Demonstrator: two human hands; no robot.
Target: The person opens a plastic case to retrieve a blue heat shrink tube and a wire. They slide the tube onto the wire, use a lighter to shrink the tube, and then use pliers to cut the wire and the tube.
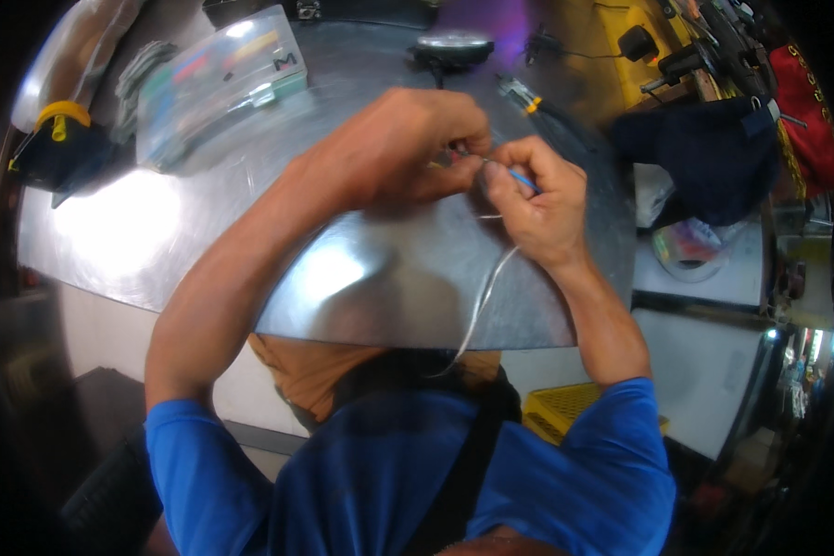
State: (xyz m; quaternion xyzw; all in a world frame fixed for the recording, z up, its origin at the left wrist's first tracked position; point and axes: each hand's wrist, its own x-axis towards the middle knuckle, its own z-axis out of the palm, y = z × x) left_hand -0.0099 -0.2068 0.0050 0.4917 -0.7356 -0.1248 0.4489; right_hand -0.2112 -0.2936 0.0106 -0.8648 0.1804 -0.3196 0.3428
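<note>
A person's right hand [545,204] pinched a slender blue piece [525,180] between thumb and fingers at the frame's upper centre, above a metal table [547,310]. The left hand [417,139] met it there, fingers curled in around something small and partly reddish; whether they pressed on it could not be told. A pale cord [486,290] trailed from near the right wrist to the table's lower edge. At upper left, a clear plastic box [292,85] lay closed over blurred red, green and blue contents. A yellow slatted basket [553,408], its contents hidden, sat at lower right, partly behind a blue sleeve [621,435].
</note>
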